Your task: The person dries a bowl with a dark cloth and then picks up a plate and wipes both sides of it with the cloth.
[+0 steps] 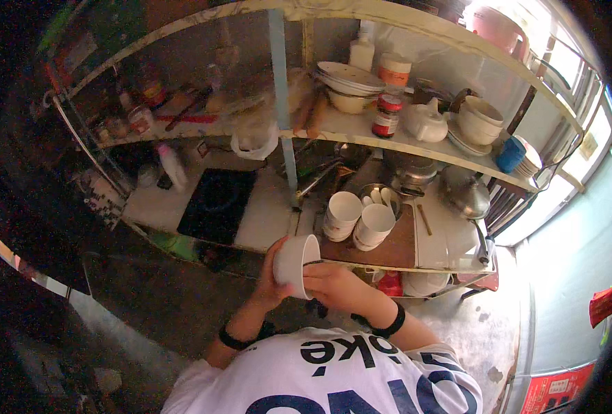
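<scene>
My left hand (pixel 273 282) grips a white bowl (pixel 290 264) by its outer side, in front of the shelf's edge. The bowl is tilted with its mouth towards the right. My right hand (pixel 329 282) is at the bowl's mouth, its fingers reaching inside over the rim; a dark thing shows by the fingertips, too small to name, and whether they grip it is hidden. Beyond my hands, two stacks of white bowls (pixel 344 209) (pixel 377 220) stand on a brown board (pixel 403 240). White spoons (pixel 386 196) rest in a metal container just behind them.
A black induction cooktop (pixel 218 204) lies at the left of the counter. A lidded metal pot (pixel 413 171) and a wok with a lid (pixel 466 194) stand at the back right. The upper shelf (pixel 347 137) holds plates, a red-lidded jar (pixel 387 116) and a white teapot (pixel 426 121).
</scene>
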### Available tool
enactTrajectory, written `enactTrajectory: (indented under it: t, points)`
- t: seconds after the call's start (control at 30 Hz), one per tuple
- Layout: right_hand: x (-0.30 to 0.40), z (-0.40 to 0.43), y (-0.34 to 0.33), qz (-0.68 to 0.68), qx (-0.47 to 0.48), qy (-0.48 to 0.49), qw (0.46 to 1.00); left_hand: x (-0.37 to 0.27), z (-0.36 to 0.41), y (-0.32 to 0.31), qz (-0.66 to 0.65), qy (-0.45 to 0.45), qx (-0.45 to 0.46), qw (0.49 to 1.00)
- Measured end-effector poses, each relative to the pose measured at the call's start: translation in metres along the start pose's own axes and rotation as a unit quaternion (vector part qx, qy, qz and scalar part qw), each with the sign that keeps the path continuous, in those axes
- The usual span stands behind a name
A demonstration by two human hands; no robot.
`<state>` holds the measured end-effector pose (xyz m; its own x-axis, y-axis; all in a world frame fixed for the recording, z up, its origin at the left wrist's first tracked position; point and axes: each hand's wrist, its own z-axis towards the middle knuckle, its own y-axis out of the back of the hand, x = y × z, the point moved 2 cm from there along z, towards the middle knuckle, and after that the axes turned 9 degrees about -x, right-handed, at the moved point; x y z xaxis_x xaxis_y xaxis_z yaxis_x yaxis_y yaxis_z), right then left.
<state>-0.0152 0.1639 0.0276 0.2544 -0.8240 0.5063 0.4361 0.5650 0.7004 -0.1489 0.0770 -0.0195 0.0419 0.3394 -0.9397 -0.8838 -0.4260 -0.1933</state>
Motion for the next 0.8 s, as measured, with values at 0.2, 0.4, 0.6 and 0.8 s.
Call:
enactTrajectory:
  t: [0.2, 0.4, 0.6, 0.8]
  points:
    - [0.003, 0.008, -0.028, -0.025, 0.020, 0.026, 0.999, -0.009, -0.016, 0.022, -0.001, 0.028, -0.024, 0.999]
    - [0.015, 0.032, -0.062, 0.063, 0.001, 0.053, 0.997, -0.015, -0.049, 0.054, 0.079, -0.008, -0.058, 0.995]
    - [0.017, 0.038, -0.086, 0.130, 0.021, 0.093, 0.987, -0.011, -0.065, 0.066, 0.069, 0.019, -0.109, 0.991]
    - [0.029, 0.042, -0.072, 0.234, -0.008, 0.128, 0.964, 0.006, -0.065, 0.073, 0.085, -0.050, -0.136, 0.986]
